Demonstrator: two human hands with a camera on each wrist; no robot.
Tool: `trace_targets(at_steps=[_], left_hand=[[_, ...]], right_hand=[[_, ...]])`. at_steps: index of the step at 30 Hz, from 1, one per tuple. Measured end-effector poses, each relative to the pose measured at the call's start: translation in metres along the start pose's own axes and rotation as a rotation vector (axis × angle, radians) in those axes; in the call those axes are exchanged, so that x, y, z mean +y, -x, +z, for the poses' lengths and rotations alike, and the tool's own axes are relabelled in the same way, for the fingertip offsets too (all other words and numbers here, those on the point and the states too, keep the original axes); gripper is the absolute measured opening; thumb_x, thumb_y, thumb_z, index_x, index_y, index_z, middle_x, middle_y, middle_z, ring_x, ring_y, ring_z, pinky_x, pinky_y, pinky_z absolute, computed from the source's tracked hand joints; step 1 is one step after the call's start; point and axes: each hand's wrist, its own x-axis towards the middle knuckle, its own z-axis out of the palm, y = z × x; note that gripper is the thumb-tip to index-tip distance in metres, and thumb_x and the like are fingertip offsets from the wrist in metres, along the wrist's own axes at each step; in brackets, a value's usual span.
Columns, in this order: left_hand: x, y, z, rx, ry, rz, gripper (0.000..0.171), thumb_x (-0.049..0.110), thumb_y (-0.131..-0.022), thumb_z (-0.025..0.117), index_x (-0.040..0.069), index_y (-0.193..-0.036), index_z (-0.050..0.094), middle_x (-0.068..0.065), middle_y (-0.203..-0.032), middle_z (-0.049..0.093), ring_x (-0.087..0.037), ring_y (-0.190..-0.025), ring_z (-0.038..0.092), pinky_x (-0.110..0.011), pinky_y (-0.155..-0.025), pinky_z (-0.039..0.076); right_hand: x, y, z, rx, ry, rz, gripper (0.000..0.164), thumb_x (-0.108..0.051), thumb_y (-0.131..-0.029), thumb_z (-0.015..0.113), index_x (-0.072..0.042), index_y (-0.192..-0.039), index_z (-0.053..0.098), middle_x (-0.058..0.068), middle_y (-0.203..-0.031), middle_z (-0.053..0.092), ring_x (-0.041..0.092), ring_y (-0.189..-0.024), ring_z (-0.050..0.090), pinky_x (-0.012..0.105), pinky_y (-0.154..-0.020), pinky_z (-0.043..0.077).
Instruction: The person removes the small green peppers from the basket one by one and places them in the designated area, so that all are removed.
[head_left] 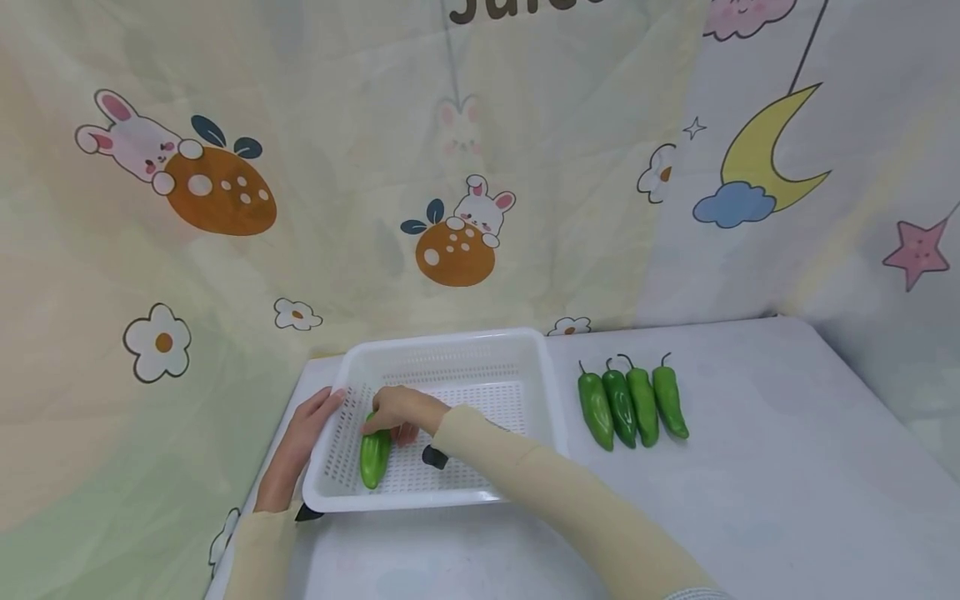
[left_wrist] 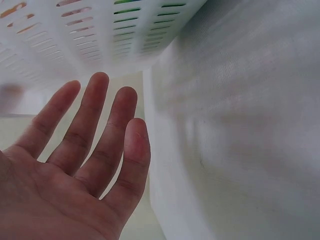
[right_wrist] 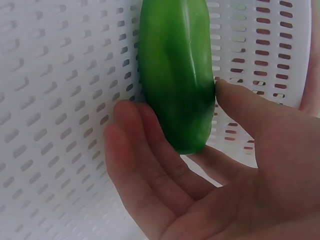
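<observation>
A thick, glossy green cucumber-like vegetable [head_left: 375,462] lies along the left side of a white perforated plastic basket [head_left: 551,400]. My right hand [head_left: 405,408] reaches down into the basket and holds the vegetable's far end. In the right wrist view, the thumb is on one side of the vegetable [right_wrist: 177,75] and the curled fingers [right_wrist: 150,170] are on the other. My left hand [head_left: 303,425] is at the basket's outer left side, near the rim. Its fingers [left_wrist: 90,120] are extended and spread in the left wrist view, with nothing in the palm.
Several green peppers [head_left: 596,410] with thin curved stems lie side by side on the white table [head_left: 772,467], right of the basket. A printed cloth [head_left: 337,250] hangs behind the table. My right forearm crosses the basket's near right part.
</observation>
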Motion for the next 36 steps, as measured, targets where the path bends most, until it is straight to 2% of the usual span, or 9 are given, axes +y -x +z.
trace_targets(at_steps=[4,8,16,22,36], left_hand=[[0.003,0.0,0.001,0.004,0.001,-0.006,0.063,0.055,-0.104,0.041,0.018,-0.154,0.036,-0.027,-0.136,0.059,-0.025,-0.094,0.075,-0.041,-0.074,0.064],[0.005,0.001,0.002,0.002,-0.002,-0.015,0.064,0.057,-0.104,0.041,0.019,-0.154,0.036,-0.027,-0.137,0.058,-0.024,-0.094,0.075,-0.041,-0.074,0.064],[0.004,0.003,0.002,0.003,0.0,-0.009,0.064,0.057,-0.104,0.041,0.018,-0.154,0.037,-0.028,-0.137,0.057,-0.024,-0.095,0.075,-0.041,-0.075,0.064],[0.004,0.003,0.002,0.007,-0.002,-0.013,0.064,0.057,-0.104,0.041,0.019,-0.155,0.036,-0.028,-0.138,0.056,-0.025,-0.095,0.075,-0.042,-0.075,0.064],[-0.001,0.0,0.001,0.006,0.013,-0.014,0.058,0.051,-0.106,0.039,0.018,-0.154,0.037,-0.027,-0.137,0.058,-0.024,-0.094,0.075,-0.042,-0.074,0.064]], right_hand=[[0.001,-0.001,0.001,0.02,0.026,0.002,0.031,-0.04,-0.093,0.071,-0.01,-0.1,0.069,0.01,-0.088,0.075,0.026,-0.081,0.075,0.035,-0.071,0.064],[0.003,-0.001,-0.001,-0.001,0.029,-0.018,0.03,-0.038,-0.094,0.07,-0.009,-0.099,0.068,0.012,-0.089,0.075,0.027,-0.082,0.075,0.036,-0.072,0.064],[0.004,0.004,-0.007,-0.07,-0.046,-0.059,0.041,-0.033,-0.095,0.071,-0.006,-0.125,0.064,0.012,-0.092,0.072,0.03,-0.086,0.074,0.038,-0.072,0.064],[0.004,0.005,-0.007,-0.077,-0.098,-0.066,0.049,-0.03,-0.092,0.074,-0.01,-0.135,0.06,0.008,-0.092,0.067,0.027,-0.081,0.072,0.035,-0.068,0.064],[0.008,0.011,-0.012,-0.088,-0.137,-0.128,0.04,-0.024,-0.093,0.074,-0.009,-0.128,0.062,0.016,-0.095,0.07,0.034,-0.093,0.073,0.04,-0.07,0.064]])
